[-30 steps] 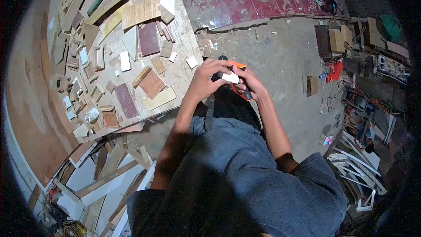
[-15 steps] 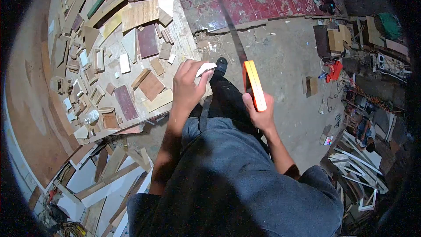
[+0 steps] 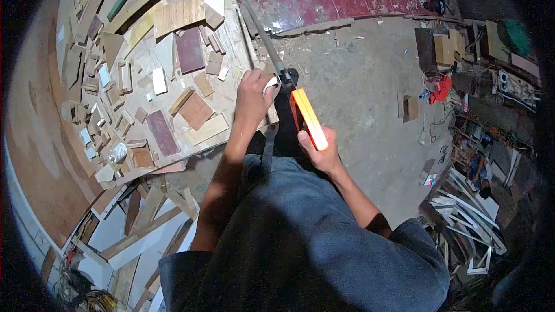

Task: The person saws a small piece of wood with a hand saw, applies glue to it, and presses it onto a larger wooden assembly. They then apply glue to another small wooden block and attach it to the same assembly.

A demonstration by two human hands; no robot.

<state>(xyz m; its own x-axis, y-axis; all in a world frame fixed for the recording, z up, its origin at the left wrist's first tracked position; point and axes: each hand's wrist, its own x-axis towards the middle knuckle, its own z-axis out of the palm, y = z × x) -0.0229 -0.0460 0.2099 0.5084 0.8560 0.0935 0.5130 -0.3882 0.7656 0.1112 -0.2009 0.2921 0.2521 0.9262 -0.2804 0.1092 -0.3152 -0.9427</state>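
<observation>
My right hand (image 3: 321, 149) is wrapped round the orange-yellow handle of a handsaw (image 3: 309, 119). The saw's blade runs up and left, past the table's right edge. Close beside the blade's handle end, my left hand (image 3: 252, 96) pinches a small white piece (image 3: 271, 82) between thumb and fingers. Most of that piece is hidden by the fingers. My left hand is over the near right corner of a pale wooden table (image 3: 237, 37). A dark shoe (image 3: 293, 74) shows on the floor just beyond the saw.
Loose offcuts cover the table, among them a maroon block (image 3: 163, 133), a square brown block (image 3: 197, 112) and a striped board (image 3: 179, 16). Boards lean below it at lower left (image 3: 144, 232). Across the concrete floor are a red object (image 3: 440, 89) and a white slat pile (image 3: 468, 219).
My right hand has brought the saw left, so its blade is now beside my left hand and the white piece. The left hand has shifted slightly.
</observation>
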